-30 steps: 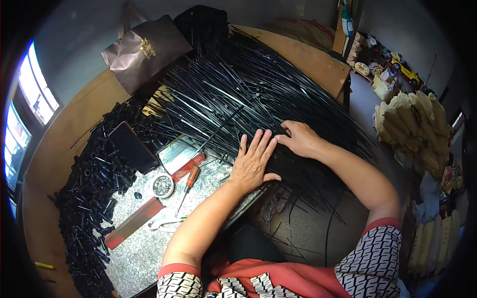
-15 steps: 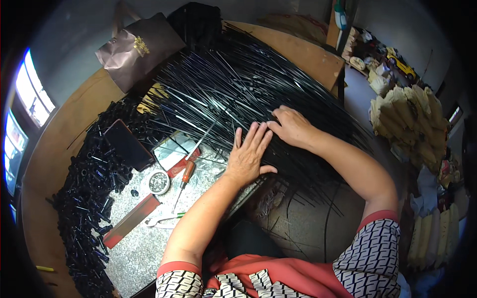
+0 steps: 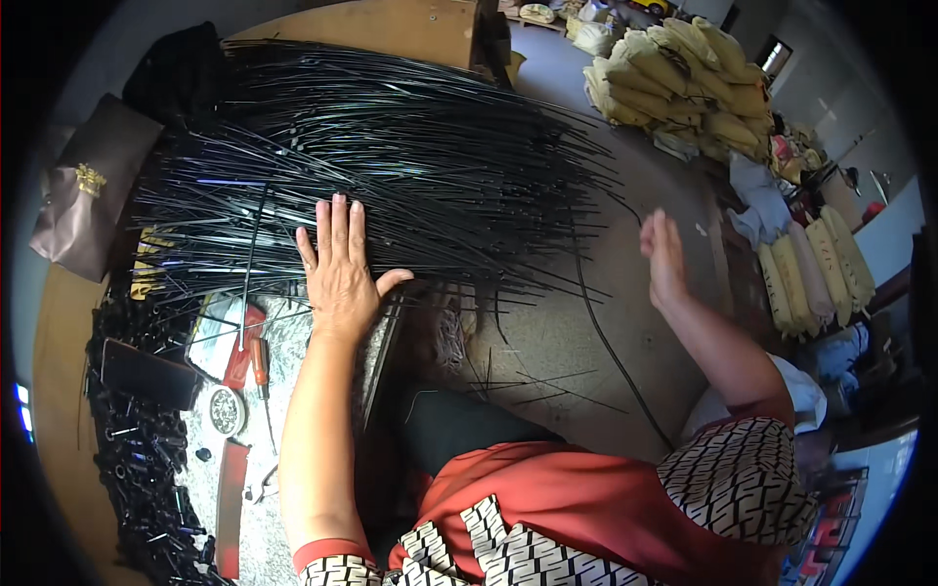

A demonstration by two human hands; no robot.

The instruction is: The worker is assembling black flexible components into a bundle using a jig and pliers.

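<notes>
Here the left hand [image 3: 342, 278] lies palm down on the near edge of a broad heap of black rods [image 3: 430, 176], which fills the upper middle of the frame; its grip is wide, fingers slightly fanned, thumb out to the side, pressing rather than clasping. Over at centre right, the right hand [image 3: 666, 259] hangs well apart from the heap, fingers pointing up, its grip looking loosely unfurled with nothing visible in it. And look at those right-hand rod ends, sticking out over the floor [image 3: 630, 269]: the danger, I'd judge, sits there, because if that flat palm lifts or shoves sideways, loose rods could slide off and join the thin strays [image 3: 547, 384] at lower centre. One rod [image 3: 249, 254] lies crosswise at the left end, and it could snag its neighbours and drag several round together if the heap is pulled. Its lower tip reaches down beside the orange-handled screwdriver [image 3: 259, 363], with the round white tub [image 3: 227, 412] of small bits close by on the speckled worktop [image 3: 259, 542], so a swing of that tip might well tip the tub. The left forearm lies just beside the screwdriver too; a careless backward sweep could knock it into the red-edged bar [image 3: 233, 498].
</notes>
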